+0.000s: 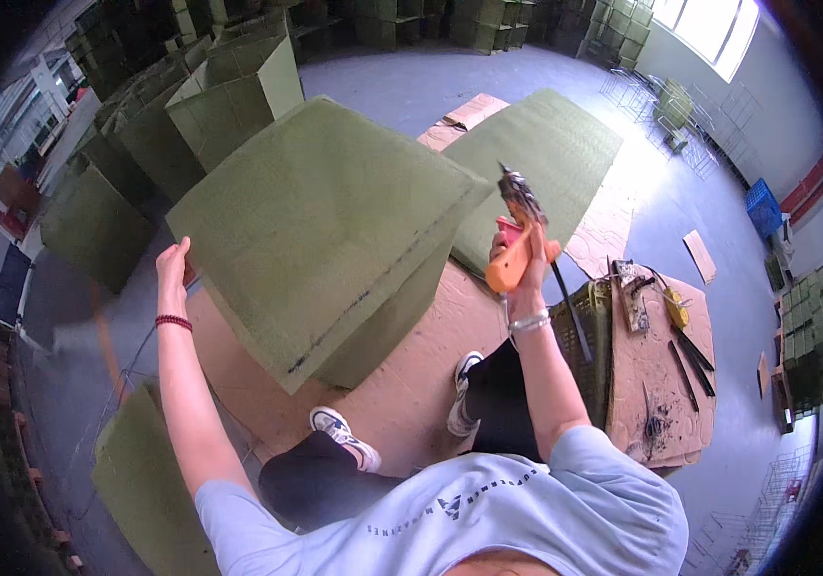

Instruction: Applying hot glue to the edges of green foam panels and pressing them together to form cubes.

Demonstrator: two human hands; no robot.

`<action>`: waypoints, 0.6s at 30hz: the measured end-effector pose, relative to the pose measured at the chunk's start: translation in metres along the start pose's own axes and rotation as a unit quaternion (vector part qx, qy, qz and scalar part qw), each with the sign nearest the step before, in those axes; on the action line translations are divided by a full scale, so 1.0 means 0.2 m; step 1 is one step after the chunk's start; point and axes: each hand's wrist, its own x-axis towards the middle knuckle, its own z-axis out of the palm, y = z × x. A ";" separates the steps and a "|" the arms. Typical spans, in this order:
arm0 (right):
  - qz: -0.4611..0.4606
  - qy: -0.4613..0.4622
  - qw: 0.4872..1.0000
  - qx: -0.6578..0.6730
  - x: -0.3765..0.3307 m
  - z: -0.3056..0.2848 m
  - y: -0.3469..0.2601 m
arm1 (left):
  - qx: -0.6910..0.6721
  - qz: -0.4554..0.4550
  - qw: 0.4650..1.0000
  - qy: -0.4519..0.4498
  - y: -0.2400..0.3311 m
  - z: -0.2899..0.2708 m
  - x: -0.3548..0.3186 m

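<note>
In front of me stands a large box of green mesh-textured board, tilted, with a dark smeared line along its right-hand edge. My left hand grips the box's left edge, thumb on top and fingers mostly hidden behind the board. Held in my right hand is an orange glue gun with a red trigger. Its blackened nozzle points up and away, apart from the box's right corner. A long black stick extends behind the gun toward my forearm.
Flat green boards lie beyond the box on cardboard. At right, a cardboard-topped crate carries black sticks and a yellow-handled tool. Open green boxes crowd the left. Wire frames stand near the far wall.
</note>
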 end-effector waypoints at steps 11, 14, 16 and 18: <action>0.197 -0.146 0.969 0.029 -0.49 0.22 0.50 | -0.273 -0.045 0.951 -0.134 -0.07 0.00 0.33; 0.192 -0.152 0.969 0.035 -0.42 0.23 0.56 | -0.192 0.025 0.979 -0.069 -0.20 -0.11 0.47; 0.161 -0.157 0.973 0.059 -0.34 0.22 0.57 | -0.162 0.052 0.985 -0.035 -0.23 -0.12 0.49; 0.147 -0.147 0.976 0.067 -0.28 0.16 0.56 | -0.128 0.093 0.987 0.008 -0.21 -0.04 0.43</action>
